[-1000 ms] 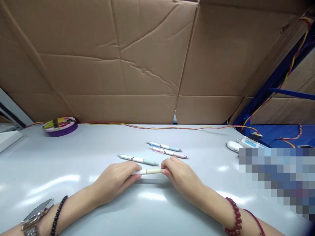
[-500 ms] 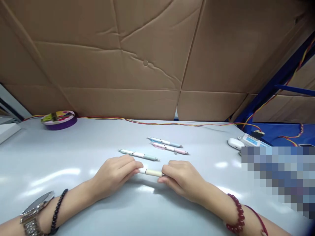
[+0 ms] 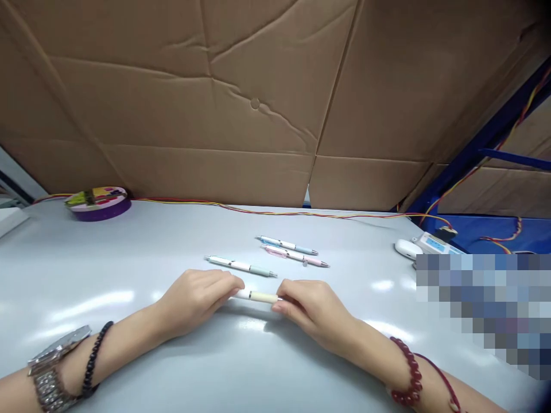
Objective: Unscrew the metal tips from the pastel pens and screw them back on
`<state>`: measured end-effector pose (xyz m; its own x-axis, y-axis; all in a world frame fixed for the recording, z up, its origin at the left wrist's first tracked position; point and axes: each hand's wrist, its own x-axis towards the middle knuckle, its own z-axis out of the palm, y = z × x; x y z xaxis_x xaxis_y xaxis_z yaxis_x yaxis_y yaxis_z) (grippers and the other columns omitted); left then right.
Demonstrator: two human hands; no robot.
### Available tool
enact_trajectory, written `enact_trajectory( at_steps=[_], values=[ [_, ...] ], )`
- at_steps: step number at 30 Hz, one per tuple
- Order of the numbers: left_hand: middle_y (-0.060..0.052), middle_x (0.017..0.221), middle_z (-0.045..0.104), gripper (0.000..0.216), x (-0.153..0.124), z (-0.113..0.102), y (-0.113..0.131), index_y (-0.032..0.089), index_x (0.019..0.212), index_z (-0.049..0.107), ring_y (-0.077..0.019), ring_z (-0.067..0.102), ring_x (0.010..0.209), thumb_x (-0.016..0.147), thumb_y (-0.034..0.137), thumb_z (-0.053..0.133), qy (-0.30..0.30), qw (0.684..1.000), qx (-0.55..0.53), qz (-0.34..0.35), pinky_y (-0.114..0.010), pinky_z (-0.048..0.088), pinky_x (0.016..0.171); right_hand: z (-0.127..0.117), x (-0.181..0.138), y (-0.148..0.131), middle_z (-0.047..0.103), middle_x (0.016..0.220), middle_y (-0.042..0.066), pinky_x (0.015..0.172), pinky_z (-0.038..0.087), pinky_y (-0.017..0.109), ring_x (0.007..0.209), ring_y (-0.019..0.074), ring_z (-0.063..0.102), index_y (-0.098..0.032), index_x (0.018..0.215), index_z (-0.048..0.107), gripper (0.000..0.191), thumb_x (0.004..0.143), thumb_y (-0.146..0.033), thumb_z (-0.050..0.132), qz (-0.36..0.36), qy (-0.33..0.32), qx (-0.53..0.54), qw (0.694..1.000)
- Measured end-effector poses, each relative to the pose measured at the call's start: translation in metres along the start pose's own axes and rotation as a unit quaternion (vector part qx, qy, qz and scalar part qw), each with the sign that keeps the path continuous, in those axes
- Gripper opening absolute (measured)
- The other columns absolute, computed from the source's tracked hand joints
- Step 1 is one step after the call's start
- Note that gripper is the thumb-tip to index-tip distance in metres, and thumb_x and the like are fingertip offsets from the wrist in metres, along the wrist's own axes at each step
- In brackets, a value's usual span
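A white pen with a cream-yellow grip (image 3: 257,296) lies level just above the pale grey table (image 3: 129,275). My left hand (image 3: 196,298) pinches its left end and my right hand (image 3: 307,307) pinches its right end. Just beyond, a white pen with a green grip (image 3: 241,266) lies on the table. Farther back lie a blue-grip pen (image 3: 287,245) and a pink-grip pen (image 3: 296,256), side by side. A watch and a black bead bracelet sit on my left wrist, a red bead bracelet on my right.
A purple round tin (image 3: 98,203) stands at the back left. A red-yellow cable (image 3: 275,214) runs along the cardboard wall (image 3: 258,103). A white device (image 3: 424,246) lies at the right beside a blurred patch. A blue frame (image 3: 482,149) rises at the right.
Both hands keep hold of the cream-grip pen; it shifted slightly and its right end tilted a little. My head moved, so the scene sits a bit higher in view.
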<state>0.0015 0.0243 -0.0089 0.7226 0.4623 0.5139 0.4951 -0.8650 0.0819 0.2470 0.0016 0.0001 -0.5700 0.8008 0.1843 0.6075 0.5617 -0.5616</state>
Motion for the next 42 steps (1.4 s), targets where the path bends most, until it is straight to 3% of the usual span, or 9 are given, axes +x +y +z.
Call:
enact_trajectory(
  at_steps=[6,10,13,16,19,23,29,34,42],
  values=[
    [-0.002,0.072,0.064,0.013,0.004,-0.007,0.004,0.019,0.098,0.053,-0.0128,0.056,0.059,0.095,0.021,0.041,0.071,0.996,0.024,0.052,-0.023,0.041,0.056,-0.001,-0.003,-0.008,0.039,0.05,-0.004,0.047,0.026,0.023,0.046,0.0104,0.031,-0.02,0.057,0.041,0.044,0.094,-0.04,0.033,0.047,-0.008,0.091,0.995],
    [-0.002,0.076,0.065,0.011,0.003,-0.008,0.003,0.02,0.1,0.054,-0.0135,0.054,0.062,0.09,0.018,0.05,0.08,0.993,0.052,0.071,-0.025,0.042,0.059,0.001,-0.002,-0.009,0.037,0.04,-0.006,0.041,0.027,0.021,0.038,0.0083,0.029,-0.02,0.052,0.035,0.052,0.095,-0.049,0.026,0.157,-0.092,0.286,0.941],
    [-0.002,0.078,0.063,0.019,0.0,-0.006,0.001,0.022,0.101,0.055,-0.0145,0.053,0.066,0.088,0.01,0.048,0.068,0.992,0.069,0.08,-0.028,0.042,0.065,0.002,-0.001,-0.004,0.036,0.037,-0.006,0.038,0.023,0.02,0.036,0.0074,0.026,-0.019,0.053,0.036,0.053,0.093,-0.053,0.027,0.185,-0.107,0.344,0.914],
    [-0.003,0.086,0.062,0.024,-0.001,-0.003,-0.001,0.023,0.104,0.055,-0.0169,0.054,0.078,0.088,0.007,0.045,0.067,0.994,0.064,0.055,-0.031,0.043,0.074,0.0,0.001,0.001,0.039,0.041,-0.005,0.042,0.026,0.02,0.04,0.0074,0.03,-0.018,0.053,0.039,0.052,0.094,-0.051,0.032,0.16,-0.052,0.326,0.93],
    [-0.006,0.101,0.06,0.023,0.0,-0.001,-0.004,0.022,0.112,0.052,-0.021,0.053,0.093,0.091,0.017,0.046,0.057,0.996,0.058,-0.033,-0.034,0.041,0.081,-0.004,0.003,0.005,0.041,0.044,-0.005,0.045,0.027,0.021,0.043,0.0081,0.032,-0.018,0.055,0.041,0.05,0.094,-0.049,0.033,0.142,0.007,0.301,0.943],
    [-0.003,0.094,0.062,0.019,0.001,-0.001,-0.007,0.021,0.106,0.055,-0.0194,0.053,0.087,0.095,0.021,0.039,-0.008,0.994,0.014,-0.11,-0.031,0.04,0.076,-0.004,0.004,0.01,0.043,0.045,-0.005,0.047,0.028,0.022,0.045,0.0089,0.034,-0.018,0.056,0.041,0.049,0.095,-0.046,0.032,0.123,0.033,0.277,0.952],
    [-0.002,0.083,0.06,0.012,0.001,0.0,-0.007,0.022,0.093,0.058,-0.0178,0.052,0.081,0.092,0.018,0.046,0.052,0.994,0.015,-0.097,-0.031,0.04,0.074,-0.001,0.003,0.011,0.038,0.04,-0.005,0.046,0.028,0.022,0.042,0.0086,0.032,-0.019,0.051,0.037,0.052,0.094,-0.048,0.031,0.133,0.028,0.262,0.956],
    [-0.006,0.1,0.049,0.017,0.0,0.0,-0.002,0.022,0.104,0.052,-0.0192,0.049,0.09,0.089,0.015,0.049,0.078,0.99,0.058,-0.097,-0.033,0.043,0.08,-0.005,0.006,0.012,0.043,0.045,-0.004,0.046,0.03,0.022,0.045,0.0095,0.036,-0.019,0.056,0.041,0.049,0.094,-0.049,0.032,0.131,0.08,0.279,0.948],
    [-0.009,0.124,0.039,0.028,-0.001,0.002,-0.003,0.026,0.115,0.052,-0.0283,0.04,0.111,0.088,0.024,0.044,-0.046,0.982,0.045,-0.176,-0.044,0.043,0.088,-0.015,0.011,0.02,0.056,0.066,-0.002,0.052,0.035,0.022,0.054,0.0103,0.043,-0.018,0.074,0.051,0.034,0.092,-0.045,0.04,0.144,0.11,0.271,0.945]
  ],
)
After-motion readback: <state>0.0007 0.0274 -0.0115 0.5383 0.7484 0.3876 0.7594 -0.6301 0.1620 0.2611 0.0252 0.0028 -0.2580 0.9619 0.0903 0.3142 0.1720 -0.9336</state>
